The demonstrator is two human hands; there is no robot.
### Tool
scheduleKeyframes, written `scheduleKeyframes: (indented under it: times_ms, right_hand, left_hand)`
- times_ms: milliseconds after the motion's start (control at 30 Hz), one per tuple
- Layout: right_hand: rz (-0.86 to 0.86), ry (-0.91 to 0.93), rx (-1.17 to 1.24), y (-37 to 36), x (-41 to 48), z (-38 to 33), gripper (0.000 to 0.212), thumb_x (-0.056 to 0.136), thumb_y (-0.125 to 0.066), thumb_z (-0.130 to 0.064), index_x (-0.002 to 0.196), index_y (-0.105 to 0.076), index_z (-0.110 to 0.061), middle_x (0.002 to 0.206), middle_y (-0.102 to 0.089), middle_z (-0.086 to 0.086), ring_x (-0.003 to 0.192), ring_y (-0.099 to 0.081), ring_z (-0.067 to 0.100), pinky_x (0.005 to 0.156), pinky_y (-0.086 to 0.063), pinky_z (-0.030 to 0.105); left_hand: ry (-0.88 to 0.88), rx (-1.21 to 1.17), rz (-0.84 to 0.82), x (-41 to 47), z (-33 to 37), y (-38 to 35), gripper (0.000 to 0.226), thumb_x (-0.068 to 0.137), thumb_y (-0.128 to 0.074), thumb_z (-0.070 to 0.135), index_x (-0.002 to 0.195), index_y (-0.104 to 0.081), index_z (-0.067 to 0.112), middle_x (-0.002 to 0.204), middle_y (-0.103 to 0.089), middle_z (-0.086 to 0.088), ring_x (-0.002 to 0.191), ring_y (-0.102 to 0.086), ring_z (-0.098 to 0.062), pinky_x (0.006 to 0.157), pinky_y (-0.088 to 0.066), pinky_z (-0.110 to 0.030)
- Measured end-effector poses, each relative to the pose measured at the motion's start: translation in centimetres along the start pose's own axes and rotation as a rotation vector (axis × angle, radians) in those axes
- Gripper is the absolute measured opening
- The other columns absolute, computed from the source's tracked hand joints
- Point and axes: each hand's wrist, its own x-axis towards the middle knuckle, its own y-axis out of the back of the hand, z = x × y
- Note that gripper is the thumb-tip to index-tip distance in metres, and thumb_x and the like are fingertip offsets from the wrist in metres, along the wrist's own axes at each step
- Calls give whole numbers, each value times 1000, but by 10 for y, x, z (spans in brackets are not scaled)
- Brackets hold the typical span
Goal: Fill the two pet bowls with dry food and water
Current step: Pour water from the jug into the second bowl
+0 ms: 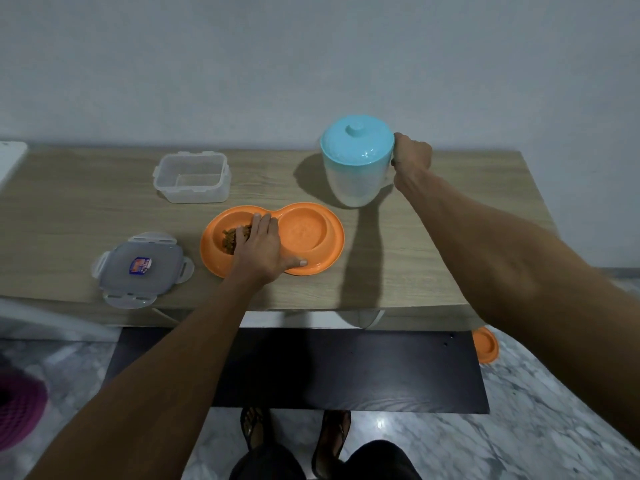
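An orange double pet bowl [311,265] lies on the wooden table. Its left well holds brown dry food [230,239]; its right well [304,230] looks dry. My left hand [259,249] rests flat on the middle of the bowl, fingers over the food well, thumb on the front rim. A pitcher [356,161] with a light blue lid stands behind the right well. My right hand [412,155] is closed around its handle on the right side; the handle itself is hidden.
An empty clear food container [192,178] stands behind the bowl at left. Its clip lid [140,268] lies near the table's front left edge. An orange lid [485,344] lies on the marble floor at right, and a dark board [346,368] sits below the table.
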Motion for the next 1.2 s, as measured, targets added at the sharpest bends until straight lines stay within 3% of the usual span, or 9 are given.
scheduleKeyframes:
  times_ms: [133, 367, 600, 667, 733, 833, 900, 1000, 1200]
  right_hand:
    - [-1, -30, 10, 0, 3, 6, 23, 74, -64, -15, 59, -47, -10, 58, -47, 2, 48, -37, 17, 39, -32, 23]
    - [36, -7, 62, 2, 3, 14, 25, 72, -61, -18, 55, -44, -14, 50, -45, -2, 50, -38, 16, 55, -37, 31]
    - [100, 2, 46, 11, -1, 17, 29, 81, -61, -29, 58, -51, -15, 67, -57, 3, 67, -55, 21, 64, -47, 32]
    - [131, -4, 31, 15, -7, 16, 29, 85, -55, -37, 68, -58, -13, 78, -60, 5, 74, -55, 24, 74, -49, 33]
    - [177, -26, -6, 18, -14, 16, 41, 89, -46, -40, 101, -67, -6, 101, -65, 13, 94, -61, 29, 94, -52, 40]
    - [199, -67, -34, 23, -37, 18, 54, 97, -37, -37, 128, -56, 2, 132, -60, 20, 120, -57, 37, 105, -46, 46]
    - [199, -83, -63, 23, -57, 22, 53, 98, -35, -36, 129, -55, 2, 134, -58, 20, 121, -55, 38, 104, -46, 46]
    - [178, -94, -79, 15, -90, 32, 46, 99, -36, -31, 128, -56, -1, 122, -60, 12, 108, -58, 32, 81, -53, 35]
    - [9, -113, -346, -20, -131, 65, 57, 79, -56, -40, 118, -62, 1, 113, -66, 16, 102, -64, 35, 93, -55, 42]
  left_hand:
    - [6, -6, 1, 0, 1, 1, 113, 74, -59, 72, 153, -13, 6, 163, -11, -11, 152, -1, -28, 118, -5, -56]
    - [6, -14, -4, 1, -1, -1, 113, 73, -59, 73, 153, -15, 7, 163, -10, -10, 152, 0, -27, 118, -3, -57]
    - [-27, -16, 16, -2, -4, -1, 112, 74, -57, 75, 152, -16, 6, 163, -11, -10, 151, -1, -29, 117, -5, -58]
    - [-38, -25, 19, -4, -3, 1, 113, 73, -57, 75, 152, -17, 5, 162, -13, -11, 151, -1, -30, 117, -6, -59]
    - [-43, -17, 11, -5, -2, 5, 114, 73, -57, 75, 152, -16, 4, 162, -13, -12, 151, -2, -31, 116, -8, -61]
    - [-52, -9, -27, -8, -4, 14, 117, 74, -54, 77, 154, -9, 4, 163, -7, -12, 151, 1, -30, 116, -3, -63]
    - [-64, -51, -9, -11, -8, 19, 118, 74, -51, 79, 155, -4, 6, 164, -3, -10, 151, 4, -28, 116, -1, -62]
    - [-54, -135, 109, -12, -29, 28, 111, 78, -46, 78, 155, -6, 8, 164, -6, -8, 151, -2, -25, 117, -6, -60]
    - [169, -297, 240, -3, -95, 37, 94, 85, -48, 67, 146, -27, -1, 147, -36, -22, 137, -33, -39, 111, -31, -51]
